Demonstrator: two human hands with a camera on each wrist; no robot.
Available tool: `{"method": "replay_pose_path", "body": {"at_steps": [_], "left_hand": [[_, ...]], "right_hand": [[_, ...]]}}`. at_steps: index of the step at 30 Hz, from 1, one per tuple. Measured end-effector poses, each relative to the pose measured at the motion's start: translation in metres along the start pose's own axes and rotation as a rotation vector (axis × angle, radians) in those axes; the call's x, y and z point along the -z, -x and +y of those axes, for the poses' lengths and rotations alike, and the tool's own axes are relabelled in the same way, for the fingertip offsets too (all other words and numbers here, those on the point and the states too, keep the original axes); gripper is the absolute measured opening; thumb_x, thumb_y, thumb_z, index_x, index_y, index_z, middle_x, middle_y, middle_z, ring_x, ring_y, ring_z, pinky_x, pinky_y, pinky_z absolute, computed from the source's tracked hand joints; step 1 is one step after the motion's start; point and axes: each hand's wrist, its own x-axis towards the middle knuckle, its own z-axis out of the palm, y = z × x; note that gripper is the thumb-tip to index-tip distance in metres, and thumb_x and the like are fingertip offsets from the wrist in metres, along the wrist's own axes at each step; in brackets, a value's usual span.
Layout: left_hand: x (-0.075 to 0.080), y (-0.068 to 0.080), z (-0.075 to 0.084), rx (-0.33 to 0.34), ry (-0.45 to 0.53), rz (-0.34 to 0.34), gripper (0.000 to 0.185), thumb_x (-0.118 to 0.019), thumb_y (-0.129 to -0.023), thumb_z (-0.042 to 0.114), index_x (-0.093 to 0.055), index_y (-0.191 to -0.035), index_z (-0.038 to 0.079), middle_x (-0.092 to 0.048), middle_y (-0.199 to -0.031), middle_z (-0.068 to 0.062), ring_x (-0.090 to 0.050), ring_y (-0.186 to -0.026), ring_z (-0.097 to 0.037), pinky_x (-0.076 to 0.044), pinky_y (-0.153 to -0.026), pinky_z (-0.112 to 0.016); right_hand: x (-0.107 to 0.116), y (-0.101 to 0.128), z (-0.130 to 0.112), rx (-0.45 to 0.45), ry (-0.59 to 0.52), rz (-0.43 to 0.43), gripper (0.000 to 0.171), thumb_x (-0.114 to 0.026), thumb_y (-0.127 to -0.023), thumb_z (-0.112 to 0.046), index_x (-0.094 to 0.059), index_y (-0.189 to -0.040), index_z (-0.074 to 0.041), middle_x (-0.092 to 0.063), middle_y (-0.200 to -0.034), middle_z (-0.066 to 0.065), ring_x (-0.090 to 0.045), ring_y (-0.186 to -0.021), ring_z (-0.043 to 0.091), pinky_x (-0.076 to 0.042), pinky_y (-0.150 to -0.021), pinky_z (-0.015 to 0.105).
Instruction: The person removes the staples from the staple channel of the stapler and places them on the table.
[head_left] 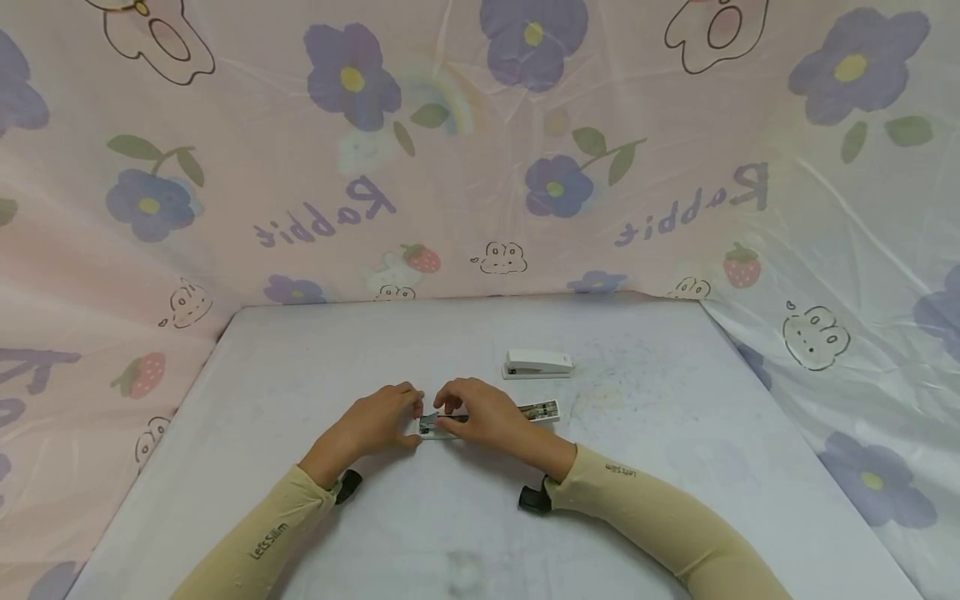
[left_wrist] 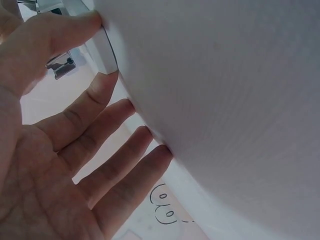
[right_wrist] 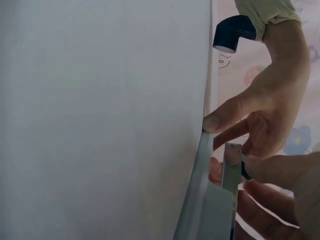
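Stapler (head_left: pixel 542 411) one, opened; left hand (head_left: pixel 380 421) and right hand (head_left: pixel 487 415) pinching it; second stapler (head_left: pixel 540 359) behind.

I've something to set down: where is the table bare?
Bare table: from the left hand to the left edge; right of the rear stapler, to the right edge; between the sleeves. Crowded: the middle, where that hand and the right hand hold the front stapler.

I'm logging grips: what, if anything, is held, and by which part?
The left hand pinches the nearer stapler by its left end. The right hand is at its metal part; whether it grips cannot be told.
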Motion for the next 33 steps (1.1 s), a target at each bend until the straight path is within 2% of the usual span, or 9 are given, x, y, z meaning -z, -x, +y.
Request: {"method": "replay_pose_path", "body": {"at_steps": [6,9,16,24,33], "left_hand": [[-0.001,0.0,-0.001,-0.016,-0.012,0.007,0.033,-0.094,-0.083,0.024,-0.067,-0.101,0.015,-0.067,-0.118,-0.006,-0.067,-0.109,-0.031,-0.06,-0.08,-0.045],[-0.002,-0.001,-0.001,-0.019,-0.015,0.008,0.034,-0.094,-0.083,0.024,-0.067,-0.101,0.015,-0.067,-0.117,-0.005,-0.067,-0.109,-0.031,-0.06,-0.079,-0.045],[-0.002,-0.001,-0.001,-0.013,-0.024,0.009,0.034,-0.094,-0.083,0.024,-0.066,-0.1,0.015,-0.068,-0.117,-0.005,-0.067,-0.107,-0.029,-0.059,-0.079,-0.045],[0.0,-0.001,0.001,-0.021,-0.015,0.012,0.033,-0.094,-0.083,0.022,-0.066,-0.1,0.014,-0.067,-0.114,-0.005,-0.066,-0.104,-0.029,-0.059,-0.078,-0.044],[-0.001,-0.001,0.0,-0.005,-0.019,0.007,0.033,-0.094,-0.083,0.023,-0.066,-0.1,0.015,-0.068,-0.117,-0.006,-0.067,-0.109,-0.032,-0.06,-0.081,-0.046]], "right_hand": [[0.001,0.0,-0.002,0.019,0.087,-0.013,0.013,-0.081,-0.099,-0.025,-0.079,-0.109,-0.018,-0.072,-0.101,-0.004,-0.069,-0.096,0.016,-0.056,-0.081,0.029],[0.002,0.001,-0.002,0.008,0.091,-0.023,0.012,-0.081,-0.099,-0.026,-0.079,-0.109,-0.018,-0.072,-0.102,-0.004,-0.069,-0.096,0.014,-0.056,-0.082,0.029],[0.01,0.004,-0.001,-0.006,0.003,-0.041,0.014,-0.08,-0.1,-0.022,-0.077,-0.11,-0.014,-0.073,-0.105,-0.002,-0.07,-0.1,0.014,-0.059,-0.088,0.031],[0.015,0.01,0.005,0.006,-0.037,-0.026,0.013,-0.078,-0.1,-0.02,-0.076,-0.111,-0.013,-0.072,-0.105,-0.002,-0.07,-0.1,0.014,-0.059,-0.09,0.033],[0.018,0.018,0.007,0.035,-0.092,-0.004,0.014,-0.078,-0.101,-0.016,-0.075,-0.114,-0.011,-0.072,-0.106,-0.002,-0.071,-0.098,0.015,-0.06,-0.093,0.039]]}}
